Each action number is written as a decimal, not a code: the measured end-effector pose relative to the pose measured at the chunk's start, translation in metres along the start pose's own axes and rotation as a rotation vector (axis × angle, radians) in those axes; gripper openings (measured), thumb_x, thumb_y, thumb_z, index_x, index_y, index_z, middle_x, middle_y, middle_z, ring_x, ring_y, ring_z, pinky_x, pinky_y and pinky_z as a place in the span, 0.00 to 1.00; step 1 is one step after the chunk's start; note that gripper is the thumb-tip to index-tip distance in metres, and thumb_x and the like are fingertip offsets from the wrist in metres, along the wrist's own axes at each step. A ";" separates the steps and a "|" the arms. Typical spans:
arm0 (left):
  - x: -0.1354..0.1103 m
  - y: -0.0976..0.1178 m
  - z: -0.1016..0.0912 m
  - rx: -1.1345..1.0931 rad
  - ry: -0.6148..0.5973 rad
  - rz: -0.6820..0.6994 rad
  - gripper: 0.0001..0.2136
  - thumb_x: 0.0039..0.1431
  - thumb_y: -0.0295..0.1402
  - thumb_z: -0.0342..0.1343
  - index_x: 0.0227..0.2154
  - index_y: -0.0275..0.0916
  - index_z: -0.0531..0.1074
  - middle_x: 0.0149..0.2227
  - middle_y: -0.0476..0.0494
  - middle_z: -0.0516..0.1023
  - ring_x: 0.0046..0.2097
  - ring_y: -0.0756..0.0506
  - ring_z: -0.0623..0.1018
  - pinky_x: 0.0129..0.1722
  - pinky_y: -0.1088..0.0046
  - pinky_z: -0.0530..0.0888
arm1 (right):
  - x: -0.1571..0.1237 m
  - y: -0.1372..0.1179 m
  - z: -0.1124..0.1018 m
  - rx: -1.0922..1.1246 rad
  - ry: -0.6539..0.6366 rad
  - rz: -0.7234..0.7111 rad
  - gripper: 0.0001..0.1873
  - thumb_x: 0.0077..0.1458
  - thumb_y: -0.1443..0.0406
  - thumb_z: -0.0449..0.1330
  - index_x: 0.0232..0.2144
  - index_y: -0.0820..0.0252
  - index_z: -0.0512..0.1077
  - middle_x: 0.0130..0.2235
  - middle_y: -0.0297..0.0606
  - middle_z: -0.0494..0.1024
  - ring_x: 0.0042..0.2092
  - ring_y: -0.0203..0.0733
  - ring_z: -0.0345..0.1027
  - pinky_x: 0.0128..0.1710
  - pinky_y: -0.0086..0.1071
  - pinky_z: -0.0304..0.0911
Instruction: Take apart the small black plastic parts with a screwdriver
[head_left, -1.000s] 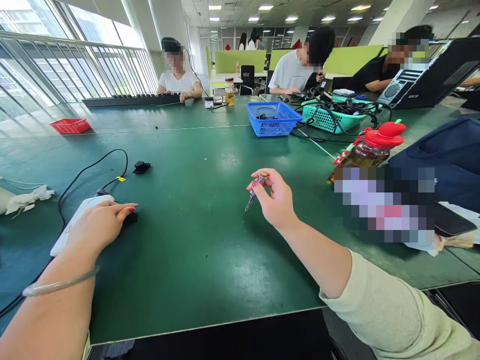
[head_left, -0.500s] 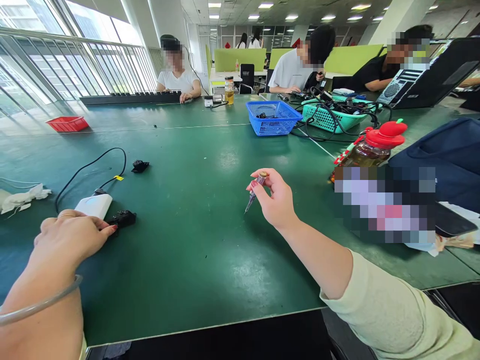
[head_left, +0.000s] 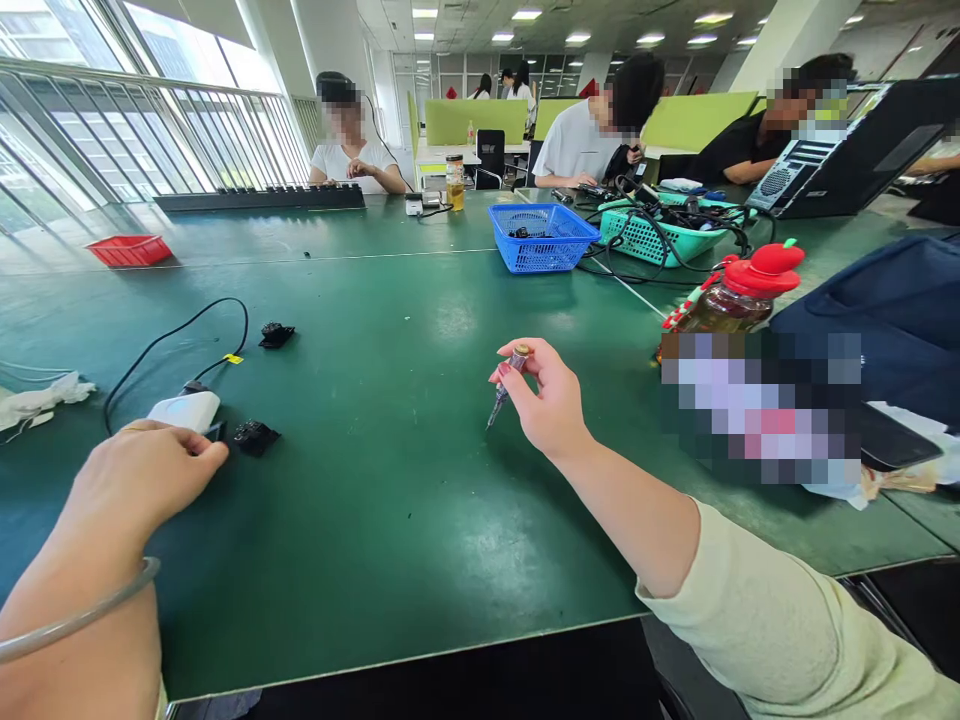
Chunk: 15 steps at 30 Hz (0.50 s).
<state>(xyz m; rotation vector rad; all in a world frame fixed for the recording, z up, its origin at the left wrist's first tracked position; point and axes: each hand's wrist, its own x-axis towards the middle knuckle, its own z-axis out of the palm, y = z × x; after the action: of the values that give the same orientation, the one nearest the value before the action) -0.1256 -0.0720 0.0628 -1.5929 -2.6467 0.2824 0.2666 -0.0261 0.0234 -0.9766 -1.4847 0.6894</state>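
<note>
Currently, hands apart: left hand at white box, grip unclear; right hand clamped on screwdriver, well right of box, tip best kept down; black item beside box.

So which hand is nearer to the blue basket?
Right. The right hand is in front of the blue basket, not touching it; the left hand is farther off, toward the near left.
</note>
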 end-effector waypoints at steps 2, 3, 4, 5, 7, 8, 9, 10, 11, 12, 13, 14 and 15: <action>-0.002 0.002 -0.005 -0.073 0.090 -0.068 0.20 0.58 0.44 0.47 0.39 0.39 0.80 0.51 0.32 0.77 0.53 0.33 0.76 0.53 0.56 0.73 | 0.000 0.000 0.000 -0.005 0.000 0.001 0.08 0.59 0.59 0.58 0.40 0.54 0.70 0.30 0.33 0.78 0.35 0.41 0.75 0.33 0.36 0.69; -0.004 0.004 -0.006 -0.113 0.137 -0.075 0.19 0.58 0.44 0.46 0.39 0.40 0.79 0.50 0.33 0.78 0.52 0.33 0.76 0.52 0.55 0.74 | 0.000 0.000 0.000 -0.007 -0.001 0.001 0.08 0.59 0.59 0.58 0.40 0.54 0.70 0.30 0.33 0.78 0.35 0.41 0.75 0.33 0.36 0.69; -0.005 0.005 -0.006 -0.153 0.179 -0.063 0.18 0.57 0.44 0.46 0.37 0.41 0.78 0.48 0.35 0.78 0.51 0.33 0.77 0.51 0.55 0.74 | 0.000 0.000 0.000 -0.008 -0.004 0.002 0.08 0.59 0.60 0.58 0.40 0.54 0.70 0.30 0.33 0.78 0.36 0.41 0.75 0.33 0.36 0.69; -0.006 0.007 -0.006 -0.189 0.212 -0.034 0.17 0.57 0.44 0.46 0.35 0.42 0.77 0.47 0.37 0.79 0.51 0.34 0.77 0.51 0.55 0.74 | 0.000 -0.001 0.000 -0.008 -0.005 0.001 0.08 0.59 0.60 0.58 0.40 0.54 0.70 0.30 0.33 0.78 0.36 0.41 0.75 0.33 0.36 0.69; -0.008 0.010 -0.003 -0.242 0.257 0.050 0.15 0.55 0.44 0.46 0.29 0.43 0.75 0.48 0.41 0.80 0.53 0.36 0.77 0.52 0.57 0.74 | 0.000 -0.001 0.000 -0.007 -0.007 -0.001 0.08 0.59 0.60 0.58 0.40 0.54 0.70 0.30 0.33 0.78 0.35 0.41 0.75 0.33 0.36 0.69; -0.008 0.011 -0.001 -0.251 0.270 0.103 0.14 0.55 0.44 0.46 0.27 0.43 0.74 0.50 0.42 0.80 0.54 0.37 0.76 0.52 0.59 0.73 | 0.000 0.000 0.000 -0.007 -0.006 -0.001 0.08 0.59 0.60 0.58 0.40 0.54 0.70 0.30 0.33 0.78 0.35 0.41 0.75 0.33 0.36 0.69; -0.009 0.012 0.001 -0.249 0.275 0.154 0.15 0.55 0.44 0.46 0.25 0.44 0.73 0.50 0.43 0.80 0.55 0.37 0.75 0.52 0.60 0.72 | 0.000 0.000 0.000 -0.007 -0.005 -0.002 0.08 0.59 0.59 0.58 0.40 0.54 0.70 0.30 0.33 0.78 0.35 0.41 0.75 0.33 0.36 0.69; -0.009 0.013 0.002 -0.237 0.266 0.201 0.15 0.55 0.45 0.45 0.24 0.44 0.73 0.49 0.44 0.80 0.54 0.38 0.76 0.52 0.61 0.72 | 0.000 0.000 0.000 -0.007 -0.005 -0.002 0.08 0.59 0.59 0.58 0.40 0.54 0.70 0.30 0.33 0.78 0.35 0.41 0.75 0.33 0.36 0.69; -0.008 0.013 0.003 -0.221 0.250 0.238 0.15 0.55 0.45 0.45 0.24 0.44 0.72 0.45 0.44 0.80 0.53 0.38 0.76 0.51 0.62 0.72 | 0.000 0.000 0.000 -0.008 -0.005 -0.002 0.08 0.59 0.59 0.58 0.40 0.54 0.70 0.30 0.33 0.78 0.35 0.41 0.75 0.33 0.36 0.69; -0.007 0.013 0.004 -0.203 0.230 0.263 0.15 0.55 0.46 0.45 0.25 0.44 0.72 0.41 0.44 0.80 0.50 0.39 0.77 0.49 0.63 0.72 | 0.000 0.001 0.000 -0.009 -0.006 -0.002 0.08 0.59 0.59 0.58 0.40 0.54 0.70 0.30 0.33 0.79 0.35 0.41 0.76 0.33 0.36 0.69; -0.005 0.012 0.006 -0.186 0.213 0.274 0.15 0.54 0.46 0.46 0.27 0.44 0.72 0.37 0.44 0.79 0.47 0.39 0.77 0.48 0.63 0.72 | 0.000 0.001 0.000 -0.009 -0.008 -0.002 0.08 0.59 0.59 0.58 0.40 0.54 0.70 0.30 0.33 0.79 0.35 0.41 0.76 0.33 0.36 0.69; -0.003 0.010 0.007 -0.174 0.201 0.281 0.14 0.54 0.47 0.47 0.29 0.43 0.72 0.34 0.44 0.78 0.44 0.39 0.77 0.46 0.64 0.73 | 0.000 0.001 0.000 -0.010 -0.011 -0.001 0.08 0.59 0.59 0.58 0.40 0.54 0.70 0.30 0.33 0.79 0.36 0.41 0.76 0.33 0.36 0.69; -0.001 0.009 0.009 -0.170 0.196 0.292 0.14 0.54 0.47 0.48 0.31 0.43 0.72 0.34 0.43 0.77 0.43 0.39 0.77 0.45 0.64 0.73 | 0.000 0.001 0.000 -0.011 -0.014 0.000 0.08 0.59 0.59 0.58 0.40 0.54 0.70 0.31 0.33 0.79 0.36 0.41 0.76 0.33 0.36 0.69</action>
<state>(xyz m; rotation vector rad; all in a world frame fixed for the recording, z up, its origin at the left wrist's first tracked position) -0.1185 -0.0695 0.0528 -1.9473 -2.3457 -0.0917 0.2669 -0.0254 0.0226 -0.9820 -1.5020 0.6899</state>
